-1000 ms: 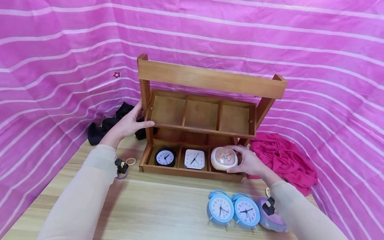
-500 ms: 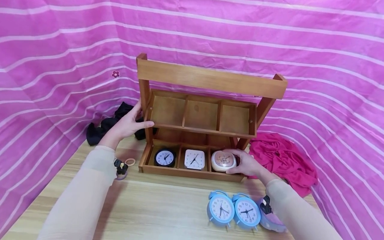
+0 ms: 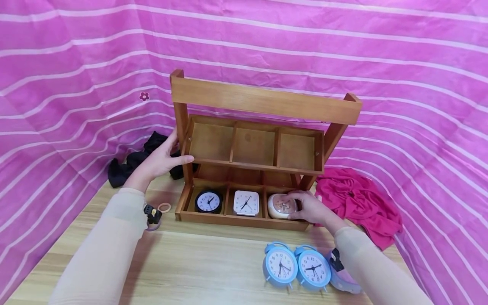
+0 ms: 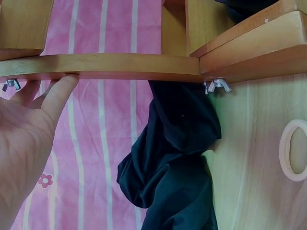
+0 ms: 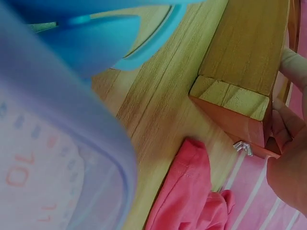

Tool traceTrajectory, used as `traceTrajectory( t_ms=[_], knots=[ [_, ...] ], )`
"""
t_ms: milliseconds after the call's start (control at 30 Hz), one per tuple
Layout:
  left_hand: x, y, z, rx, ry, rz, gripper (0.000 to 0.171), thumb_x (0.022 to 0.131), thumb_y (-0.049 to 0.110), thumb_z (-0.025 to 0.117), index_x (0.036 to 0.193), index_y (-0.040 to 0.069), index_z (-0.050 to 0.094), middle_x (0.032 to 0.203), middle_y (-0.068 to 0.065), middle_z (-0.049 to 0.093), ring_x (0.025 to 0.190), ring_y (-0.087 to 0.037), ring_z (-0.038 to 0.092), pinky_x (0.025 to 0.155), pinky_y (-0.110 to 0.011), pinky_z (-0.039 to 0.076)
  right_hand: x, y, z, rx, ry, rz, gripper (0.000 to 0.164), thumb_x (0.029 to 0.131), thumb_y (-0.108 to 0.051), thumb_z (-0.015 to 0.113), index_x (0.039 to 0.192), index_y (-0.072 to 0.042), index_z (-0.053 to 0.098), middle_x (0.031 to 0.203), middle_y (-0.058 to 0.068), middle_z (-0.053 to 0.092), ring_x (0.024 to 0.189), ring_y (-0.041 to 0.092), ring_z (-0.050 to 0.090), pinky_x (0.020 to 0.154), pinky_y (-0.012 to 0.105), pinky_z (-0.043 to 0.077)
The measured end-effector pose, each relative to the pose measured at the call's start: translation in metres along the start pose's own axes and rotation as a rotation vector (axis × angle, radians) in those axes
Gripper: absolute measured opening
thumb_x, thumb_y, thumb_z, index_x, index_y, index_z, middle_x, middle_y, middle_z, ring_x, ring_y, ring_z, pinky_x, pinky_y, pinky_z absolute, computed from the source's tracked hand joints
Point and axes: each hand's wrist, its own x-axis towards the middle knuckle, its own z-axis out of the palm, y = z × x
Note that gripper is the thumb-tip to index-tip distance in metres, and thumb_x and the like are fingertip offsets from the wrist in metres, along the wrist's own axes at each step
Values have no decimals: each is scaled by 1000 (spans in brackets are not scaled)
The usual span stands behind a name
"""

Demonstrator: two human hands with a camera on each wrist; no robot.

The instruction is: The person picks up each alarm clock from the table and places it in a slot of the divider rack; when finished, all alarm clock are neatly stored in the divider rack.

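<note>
A wooden two-tier rack (image 3: 267, 99) stands on the table. My left hand (image 3: 162, 159) holds its left upright, with the thumb on the front of the upper tray; in the left wrist view the fingers reach the upright's outer side. In the lower tray's right compartment sits a rounded white clock with a pinkish-brown face (image 3: 282, 206). My right hand (image 3: 309, 206) grips that clock from the right, fingers over the top and thumb in front. The left compartment holds a round black clock (image 3: 208, 201), the middle one a square white clock (image 3: 245, 203).
Two blue twin-bell alarm clocks (image 3: 281, 264) and a purple clock (image 3: 345, 277) stand at the front right. Red cloth (image 3: 356, 203) lies right of the rack, black cloth (image 3: 131, 163) left. A small ring (image 3: 164, 207) lies near my left wrist.
The rounded clock has sunk slightly and settled into the right compartment, my right hand moving down with it. The left hand stays on the rack.
</note>
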Motion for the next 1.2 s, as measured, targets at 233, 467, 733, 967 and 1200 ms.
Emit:
traceTrajectory(
  t_ms=[233,467,733,967,1200],
  knots=[
    [1,1,0,-9,4,0,105,97,15,76,164,53,4,173,-2,17,157,-36,20,124,-64,18,1,0,-2,8,-3,-4,52,77,-17,95,124,-9,75,127,9,72,124,34,62,108,55,47],
    [1,0,2,-2,0,-12,105,98,16,75,164,52,3,174,-2,15,157,-37,19,123,-65,17,-2,-1,-2,-15,-6,-13,56,79,-18,93,130,-8,73,131,12,70,126,36,61,107,57,46],
    [1,-1,5,4,-6,-19,105,98,18,75,165,50,1,175,-3,13,157,-39,18,123,-66,16,-9,-2,-2,-13,-4,-1,61,81,-24,92,136,-9,69,135,13,68,128,37,59,107,59,46],
    [2,1,5,12,-6,-23,104,98,19,75,165,51,2,174,-1,14,157,-37,18,123,-66,17,-26,-26,-12,-11,32,7,83,77,-45,93,145,-9,62,145,12,62,134,39,54,110,72,32],
    [0,0,1,4,1,8,105,98,15,75,166,48,2,175,-4,12,156,-42,20,123,-67,17,-47,-64,-13,65,-27,-90,106,71,-56,93,157,-13,49,157,12,49,139,45,41,103,75,37]
  ],
)
